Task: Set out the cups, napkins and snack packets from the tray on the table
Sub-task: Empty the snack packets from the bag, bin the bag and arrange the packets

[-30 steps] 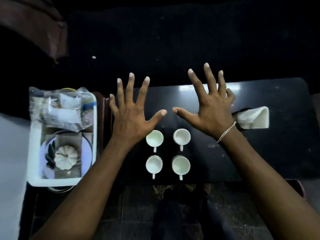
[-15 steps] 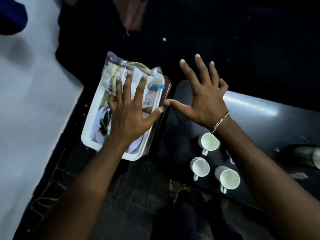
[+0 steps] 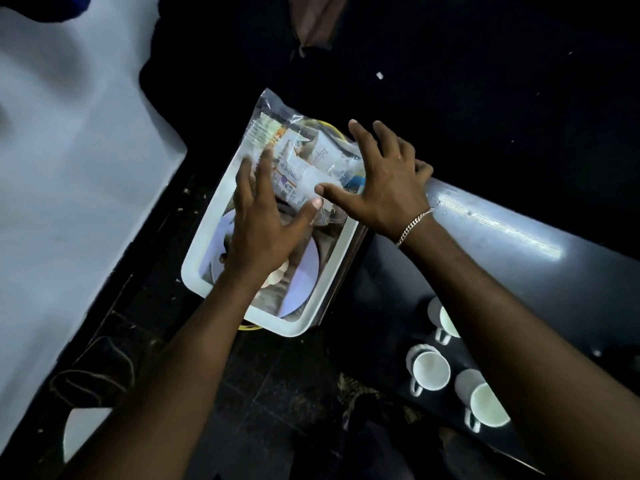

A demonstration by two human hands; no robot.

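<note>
Clear snack bag [image 3: 304, 157], print unreadable

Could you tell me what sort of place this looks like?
Probably a living room or lounge set up for tea, though it is dim. A low dark table holds white cups, and beside it a white tray carries a bag of snack packets.

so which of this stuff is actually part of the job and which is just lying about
Part of the job:
- white tray
- clear bag of snack packets, both hands on it: left hand, right hand
- white cups on the dark table

Just lying about:
- dark cloth on the floor
- white scrap
</note>
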